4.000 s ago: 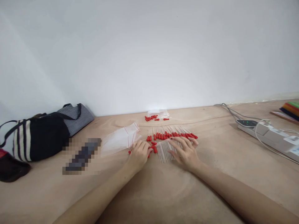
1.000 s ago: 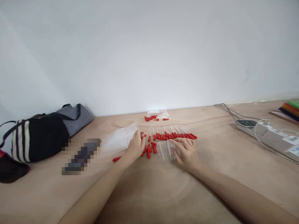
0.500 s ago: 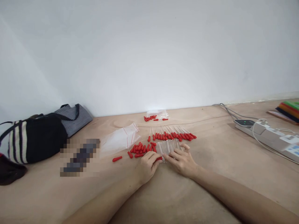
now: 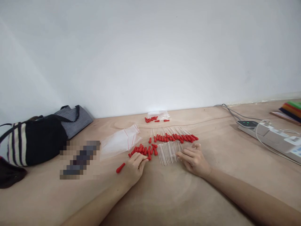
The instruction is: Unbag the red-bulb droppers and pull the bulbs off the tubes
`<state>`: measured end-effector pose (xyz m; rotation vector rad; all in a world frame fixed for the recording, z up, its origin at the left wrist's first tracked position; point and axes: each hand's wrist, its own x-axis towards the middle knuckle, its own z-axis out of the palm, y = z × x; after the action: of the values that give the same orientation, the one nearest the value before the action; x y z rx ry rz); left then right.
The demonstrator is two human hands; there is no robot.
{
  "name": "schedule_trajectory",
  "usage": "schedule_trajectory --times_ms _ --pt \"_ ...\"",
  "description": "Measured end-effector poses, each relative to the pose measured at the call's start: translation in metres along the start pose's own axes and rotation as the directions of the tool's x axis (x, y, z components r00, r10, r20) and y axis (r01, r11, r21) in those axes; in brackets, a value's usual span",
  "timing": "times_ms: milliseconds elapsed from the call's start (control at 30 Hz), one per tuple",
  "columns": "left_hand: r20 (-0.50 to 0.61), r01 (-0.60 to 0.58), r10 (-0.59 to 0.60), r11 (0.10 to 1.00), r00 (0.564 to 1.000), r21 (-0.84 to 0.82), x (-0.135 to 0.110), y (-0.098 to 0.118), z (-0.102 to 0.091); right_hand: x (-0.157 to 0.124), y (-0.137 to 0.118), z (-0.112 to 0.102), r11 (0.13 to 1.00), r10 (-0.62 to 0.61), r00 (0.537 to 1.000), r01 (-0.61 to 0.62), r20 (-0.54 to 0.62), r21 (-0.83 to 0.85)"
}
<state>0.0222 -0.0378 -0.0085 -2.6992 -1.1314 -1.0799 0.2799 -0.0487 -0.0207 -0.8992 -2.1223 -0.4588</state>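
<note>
A batch of clear glass tubes lies side by side on the wooden table. My right hand rests at their right end, fingers curled and touching them. My left hand lies left of them with fingers curled, right at a loose heap of red rubber caps. One stray red cap lies just left of that hand. Behind the tubes stands a fanned row of tubes fitted with red caps.
Clear zip bags lie left of the caps. More red caps and a small bag sit by the wall. Striped bags stand at far left, a power strip with cables at right, coloured sheets at far right.
My left hand went to the zip bags, then came back near the tubes and now sits left by the heap of caps. More loose red caps lie there than four seconds ago.
</note>
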Motion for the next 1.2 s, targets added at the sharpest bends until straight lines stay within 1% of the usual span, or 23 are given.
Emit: schedule_trajectory --times_ms 67,100,133,200,233,300,400,500,567,633,733,800,867,967,1033,1100,1200 --pt "-0.041 0.046 -0.046 0.999 0.998 -0.006 0.001 -0.006 -0.006 -0.002 0.002 0.002 0.999 0.034 0.999 -0.034 0.023 0.012" --pt "-0.066 0.083 -0.083 0.997 0.994 -0.007 0.002 -0.008 -0.007 -0.002 0.003 0.005 0.997 0.075 0.997 -0.075 0.033 0.015" --pt "-0.089 0.13 -0.13 0.991 0.987 -0.006 0.005 -0.01 -0.009 -0.002 0.004 0.008 0.991 0.134 0.99 -0.135 0.039 0.014" --pt "-0.115 0.224 -0.222 0.975 0.968 0.0 0.011 -0.013 -0.01 -0.003 0.006 0.015 0.96 0.28 0.959 -0.28 0.045 0.001" --pt "-0.109 0.254 -0.252 0.967 0.962 0.003 0.015 -0.015 -0.009 -0.003 0.008 0.018 0.939 0.345 0.937 -0.345 0.049 -0.005" --pt "-0.08 0.284 -0.282 0.959 0.956 0.02 0.023 -0.018 -0.007 -0.005 0.011 0.021 0.899 0.437 0.897 -0.437 0.071 -0.018" --pt "-0.045 0.299 -0.297 0.952 0.954 0.071 0.035 -0.019 -0.001 -0.006 0.014 0.023 0.866 0.499 0.858 -0.5 0.119 -0.027" --pt "0.011 0.284 -0.287 0.952 0.958 0.117 0.04 -0.016 0.002 -0.005 0.013 0.023 0.856 0.513 0.846 -0.516 0.149 -0.015" --pt "0.013 0.266 -0.27 0.955 0.963 0.13 0.037 -0.013 -0.003 -0.004 0.012 0.024 0.86 0.506 0.849 -0.511 0.155 -0.006" --pt "-0.007 0.235 -0.237 0.963 0.972 0.132 0.028 -0.013 -0.016 -0.002 0.01 0.025 0.868 0.49 0.859 -0.496 0.15 0.007" --pt "0.047 0.176 -0.185 0.972 0.982 0.154 0.005 -0.018 -0.043 0.0 0.009 0.027 0.878 0.467 0.871 -0.477 0.152 0.035" --pt "0.118 0.179 -0.2 0.97 0.973 0.168 -0.012 -0.024 -0.059 0.001 0.008 0.027 0.882 0.454 0.876 -0.467 0.161 0.054" --pt "0.175 0.219 -0.246 0.963 0.953 0.159 -0.025 -0.029 -0.069 0.002 0.007 0.027 0.885 0.446 0.88 -0.46 0.164 0.064" --pt "0.224 0.299 -0.32 0.946 0.921 0.124 -0.037 -0.036 -0.068 0.003 0.005 0.026 0.886 0.444 0.88 -0.459 0.168 0.067" --pt "0.216 0.338 -0.352 0.936 0.911 0.1 -0.039 -0.04 -0.063 0.002 0.004 0.026 0.888 0.44 0.88 -0.456 0.178 0.064" --pt "0.181 0.381 -0.387 0.922 0.904 0.07 -0.038 -0.045 -0.058 0.002 0.004 0.025 0.89 0.434 0.88 -0.452 0.19 0.06" --pt "0.079 0.435 -0.437 0.899 0.896 0.037 -0.028 -0.05 -0.054 0.002 0.003 0.025 0.888 0.435 0.877 -0.455 0.204 0.061"
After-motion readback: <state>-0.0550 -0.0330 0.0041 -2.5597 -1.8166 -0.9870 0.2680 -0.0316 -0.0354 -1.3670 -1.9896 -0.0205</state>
